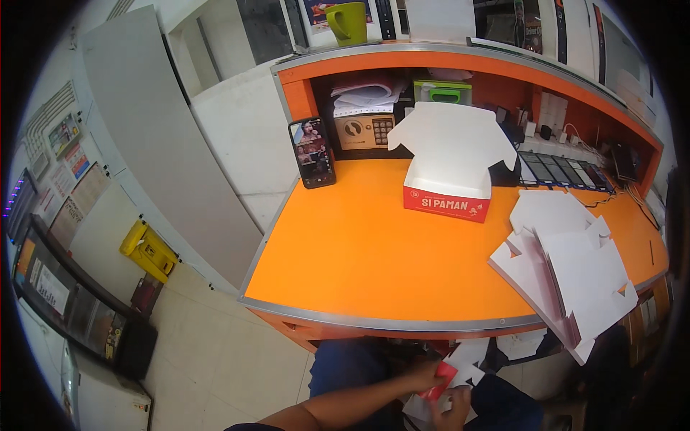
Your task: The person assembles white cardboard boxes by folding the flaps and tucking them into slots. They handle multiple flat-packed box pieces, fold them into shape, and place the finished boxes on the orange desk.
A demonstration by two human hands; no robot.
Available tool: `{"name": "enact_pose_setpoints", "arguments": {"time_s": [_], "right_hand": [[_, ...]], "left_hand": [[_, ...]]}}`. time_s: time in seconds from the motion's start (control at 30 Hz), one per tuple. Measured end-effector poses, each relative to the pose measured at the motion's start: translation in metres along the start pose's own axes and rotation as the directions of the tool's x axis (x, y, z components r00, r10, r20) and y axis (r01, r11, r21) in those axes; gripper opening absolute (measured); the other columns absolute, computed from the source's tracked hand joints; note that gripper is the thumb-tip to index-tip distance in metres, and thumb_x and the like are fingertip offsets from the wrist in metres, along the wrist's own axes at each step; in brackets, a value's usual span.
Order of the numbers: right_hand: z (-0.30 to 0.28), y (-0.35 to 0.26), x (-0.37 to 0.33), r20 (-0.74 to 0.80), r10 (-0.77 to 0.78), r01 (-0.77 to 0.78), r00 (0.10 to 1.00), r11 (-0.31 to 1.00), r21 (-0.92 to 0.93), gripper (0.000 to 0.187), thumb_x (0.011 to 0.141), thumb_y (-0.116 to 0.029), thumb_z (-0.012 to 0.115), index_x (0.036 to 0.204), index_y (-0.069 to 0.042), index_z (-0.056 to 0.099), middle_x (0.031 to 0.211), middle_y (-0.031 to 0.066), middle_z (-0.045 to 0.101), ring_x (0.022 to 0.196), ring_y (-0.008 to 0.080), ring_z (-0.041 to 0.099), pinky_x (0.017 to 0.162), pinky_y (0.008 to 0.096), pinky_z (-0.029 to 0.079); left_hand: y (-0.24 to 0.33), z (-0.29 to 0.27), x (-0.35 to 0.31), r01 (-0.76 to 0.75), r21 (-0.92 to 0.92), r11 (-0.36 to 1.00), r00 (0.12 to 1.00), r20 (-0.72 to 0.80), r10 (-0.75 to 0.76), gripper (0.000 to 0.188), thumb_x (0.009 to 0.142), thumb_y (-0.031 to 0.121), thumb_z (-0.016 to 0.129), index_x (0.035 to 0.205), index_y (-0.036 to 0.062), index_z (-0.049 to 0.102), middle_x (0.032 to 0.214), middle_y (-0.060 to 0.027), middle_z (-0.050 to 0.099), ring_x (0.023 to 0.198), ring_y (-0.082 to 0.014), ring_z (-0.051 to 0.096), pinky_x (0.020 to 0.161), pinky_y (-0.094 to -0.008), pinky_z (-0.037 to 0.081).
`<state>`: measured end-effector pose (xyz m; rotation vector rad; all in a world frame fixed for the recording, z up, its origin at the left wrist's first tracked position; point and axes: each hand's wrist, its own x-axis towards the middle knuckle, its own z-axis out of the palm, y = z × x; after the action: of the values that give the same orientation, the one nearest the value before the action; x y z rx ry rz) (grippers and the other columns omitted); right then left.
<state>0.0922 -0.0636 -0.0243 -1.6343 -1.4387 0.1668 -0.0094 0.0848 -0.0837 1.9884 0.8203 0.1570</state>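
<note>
Over my lap, below the desk's front edge, my left hand (424, 375) has its fingers closed on the red flap of a red-and-white cardboard box blank (441, 381). Close beside it, my right hand (454, 408) grips the lower edge of the same blank, with its thumb and fingers bent. The blank's white parts spread between my knees, partly hidden by my hands. On the orange desk (345, 244) stands a folded carton (447, 204), red outside and white inside, its lid raised. To its right lies a stack of flat white box blanks (575, 266), overhanging the front edge.
A phone (312, 153) leans upright at the desk's back left, near a small safe (364, 132) topped with papers. Several phones (560, 169) and cables line the back right. A green mug (347, 24) stands on the upper ledge. A yellow object (149, 250) is at left.
</note>
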Motion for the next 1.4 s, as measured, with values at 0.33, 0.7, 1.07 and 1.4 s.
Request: {"name": "enact_pose_setpoints", "arguments": {"time_s": [0.33, 0.7, 1.07, 1.4], "right_hand": [[0.014, 0.015, -0.020, 0.043, 0.033, -0.035, 0.999, 0.998, 0.054, 0.015, 0.087, -0.014, 0.070, 0.084, -0.001, 0.064, 0.078, 0.0169, 0.059, 0.070, 0.0367, 0.059, 0.065, 0.0452, 0.047], [0.022, 0.045, -0.028, 0.040, 0.490, -0.489, 0.871, 0.854, 0.176, 0.016, 0.084, -0.009, 0.066, 0.074, 0.001, 0.059, 0.068, 0.0139, 0.059, 0.062, 0.0271, 0.058, 0.060, 0.0391, 0.045], [0.027, 0.056, -0.035, 0.055, 0.404, -0.408, 0.913, 0.905, 0.121, 0.017, 0.089, -0.010, 0.064, 0.078, 0.001, 0.057, 0.070, 0.0158, 0.059, 0.063, 0.0319, 0.058, 0.063, 0.0427, 0.045], [0.033, 0.066, -0.046, 0.002, 0.374, -0.369, 0.927, 0.915, 0.161, 0.010, 0.092, -0.006, 0.062, 0.087, 0.001, 0.057, 0.071, 0.0094, 0.056, 0.067, 0.0182, 0.059, 0.059, 0.0335, 0.046]], "left_hand": [[0.014, -0.008, 0.004, 0.075, -0.034, 0.997, 0.989, -0.126, -0.079, 0.055, 0.089, 0.041, 0.067, 0.121, -0.0020, 0.052, 0.102, -0.0277, 0.066, 0.095, -0.0439, 0.066, 0.080, -0.0485, 0.052], [0.021, 0.002, -0.005, -0.005, 0.144, 0.990, 0.999, -0.051, 0.012, 0.051, 0.090, 0.035, 0.065, 0.121, -0.0033, 0.050, 0.099, -0.0279, 0.066, 0.091, -0.0456, 0.066, 0.078, -0.0510, 0.052], [0.006, 0.014, -0.002, -0.100, 0.158, 0.982, 0.994, 0.055, 0.092, 0.047, 0.089, 0.027, 0.067, 0.123, -0.0006, 0.051, 0.106, -0.0310, 0.064, 0.098, -0.0465, 0.064, 0.085, -0.0508, 0.051], [0.011, 0.008, -0.005, -0.068, 0.169, 0.983, 0.994, 0.096, 0.052, 0.053, 0.091, 0.030, 0.064, 0.130, -0.0022, 0.050, 0.113, -0.0303, 0.063, 0.104, -0.0457, 0.062, 0.090, -0.0498, 0.048]]}}
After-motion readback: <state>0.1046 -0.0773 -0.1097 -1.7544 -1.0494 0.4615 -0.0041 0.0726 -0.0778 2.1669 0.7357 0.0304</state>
